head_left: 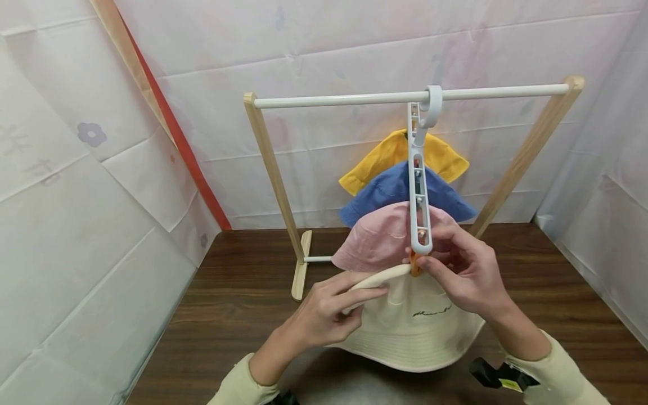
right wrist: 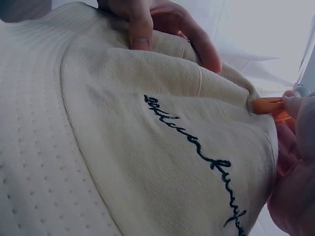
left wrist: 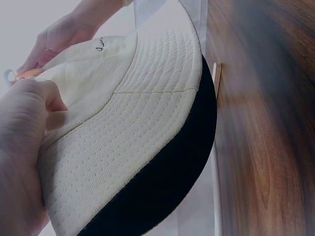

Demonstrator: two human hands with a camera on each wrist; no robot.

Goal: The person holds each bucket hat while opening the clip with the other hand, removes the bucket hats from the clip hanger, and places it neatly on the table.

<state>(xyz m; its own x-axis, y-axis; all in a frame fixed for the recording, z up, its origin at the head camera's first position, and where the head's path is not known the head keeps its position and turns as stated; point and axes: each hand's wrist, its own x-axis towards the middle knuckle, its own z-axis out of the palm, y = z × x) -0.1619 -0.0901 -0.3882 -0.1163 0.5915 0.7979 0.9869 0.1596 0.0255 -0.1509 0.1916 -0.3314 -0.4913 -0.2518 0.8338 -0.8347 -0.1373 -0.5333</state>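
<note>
A cream bucket hat (head_left: 420,337) with dark script stitched on its crown hangs from an orange clip (head_left: 415,263) at the near end of a white multi-clip hanger (head_left: 418,185). My right hand (head_left: 468,273) pinches the clip between thumb and fingers. In the right wrist view the clip (right wrist: 268,105) bites the top fabric of the crown. With my left hand (head_left: 331,309) I grip the crown's left side, fingers and thumb pinching a fold. The brim slopes down toward me, and its dark underside shows in the left wrist view. Behind it hangs a pink bucket hat (head_left: 374,236).
Farther back on the hanger are a blue hat (head_left: 385,194) and a yellow hat (head_left: 382,157). The hanger hooks over the white bar (head_left: 334,101) of a wooden-legged rack (head_left: 273,174). The rack stands on a dark wood table (head_left: 217,315) before pale patterned sheeting.
</note>
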